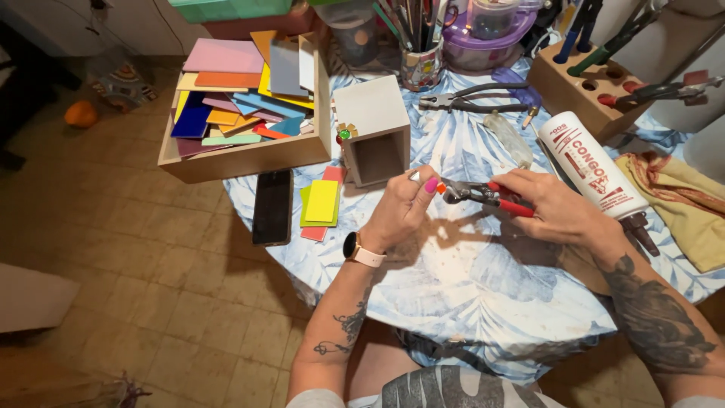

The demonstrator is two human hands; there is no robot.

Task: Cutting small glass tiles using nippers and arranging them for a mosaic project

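A small orange chip [440,188] is pinched at the fingertips of the left hand [400,211], the thumb and forefinger closed narrowly on it, and it is offered to the nose of the red-handled nippers [483,193]. The nippers are gripped by the right hand [555,210], whose fingers are wrapped shut around the red handles; how far the tool's nose is closed on the chip cannot be told. The chip sits right between the two hands, just above the patterned tablecloth [461,295].

For a clean nip, it is judged that the chip should be held steady and level, only its edge being fed to the tool, the fingertips being kept back from the bite, and the handles being squeezed evenly rather than snatched.

Just beyond the left fingers a small grey open box [374,121] is stood, with yellow and pink tiles [322,204] and a dark phone [272,205] laid to their left. Farther off on that side a wooden tray [242,159] of coloured tiles is set. Beside the right hand a white glue bottle [593,166] is laid; beyond the fingers pliers [472,100] and a cup of tools [421,64] are seen.
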